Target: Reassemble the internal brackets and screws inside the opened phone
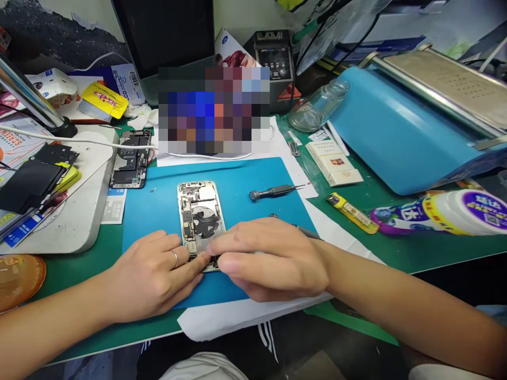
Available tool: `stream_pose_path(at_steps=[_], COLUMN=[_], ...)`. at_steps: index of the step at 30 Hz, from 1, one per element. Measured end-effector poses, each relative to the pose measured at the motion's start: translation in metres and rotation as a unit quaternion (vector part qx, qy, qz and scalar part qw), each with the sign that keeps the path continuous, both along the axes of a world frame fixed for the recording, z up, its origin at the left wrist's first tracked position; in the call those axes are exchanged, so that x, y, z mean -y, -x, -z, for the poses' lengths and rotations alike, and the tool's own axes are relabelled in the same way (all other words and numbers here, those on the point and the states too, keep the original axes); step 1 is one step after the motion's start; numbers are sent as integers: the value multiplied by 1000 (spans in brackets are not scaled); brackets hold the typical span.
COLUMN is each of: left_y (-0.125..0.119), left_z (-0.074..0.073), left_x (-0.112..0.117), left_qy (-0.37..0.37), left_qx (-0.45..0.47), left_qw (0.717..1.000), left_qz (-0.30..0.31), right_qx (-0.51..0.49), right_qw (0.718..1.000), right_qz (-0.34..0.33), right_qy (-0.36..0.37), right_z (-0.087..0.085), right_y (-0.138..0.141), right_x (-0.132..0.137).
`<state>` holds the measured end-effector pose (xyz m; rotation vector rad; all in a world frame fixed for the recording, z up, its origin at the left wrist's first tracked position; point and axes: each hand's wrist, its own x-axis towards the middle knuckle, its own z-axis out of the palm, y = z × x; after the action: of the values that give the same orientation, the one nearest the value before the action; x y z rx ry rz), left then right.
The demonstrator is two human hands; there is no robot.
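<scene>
An opened smartphone [204, 208] lies on a blue mat [158, 195], its boards, connectors and a round dark coil area exposed. My left hand [158, 274] grips the lower left edge of the phone, its fingers bent and a ring on one of them. Over the phone's lower right end, my right hand [273, 258] is curled, with thumb and forefinger close together. What it pinches, if anything, is hidden. The fingertips of both hands nearly meet at the phone's bottom part. A dark screwdriver [275, 192] rests on the mat beyond my right hand. Another dark tool is partly covered by that hand.
A second opened phone [130, 158] lies left of the mat. Tiny parts [153, 190] sit near it. To the right are a cigarette box [333, 162], a yellow lighter [352, 212], a lying bottle [439, 211] and a blue machine [396, 126]. A glass jar [319, 105] stands behind.
</scene>
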<state>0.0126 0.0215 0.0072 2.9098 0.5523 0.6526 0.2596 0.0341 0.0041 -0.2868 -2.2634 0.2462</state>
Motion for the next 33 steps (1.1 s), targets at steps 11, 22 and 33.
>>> stream_pose_path(at_steps=[11, 22, 33], left_y=[2, 2, 4], left_z=[1, 4, 3], left_x=[0, 0, 1], left_qy=[5, 8, 13], left_qx=[-8, 5, -1], left_qw=[1000, 1000, 1000], left_qz=[11, 2, 0], right_qx=[1, -44, -37], right_qw=[999, 996, 997], right_qz=[11, -8, 21], right_qy=[-52, -83, -58], right_z=[-4, -3, 4], right_y=[1, 9, 8], right_x=[0, -3, 0])
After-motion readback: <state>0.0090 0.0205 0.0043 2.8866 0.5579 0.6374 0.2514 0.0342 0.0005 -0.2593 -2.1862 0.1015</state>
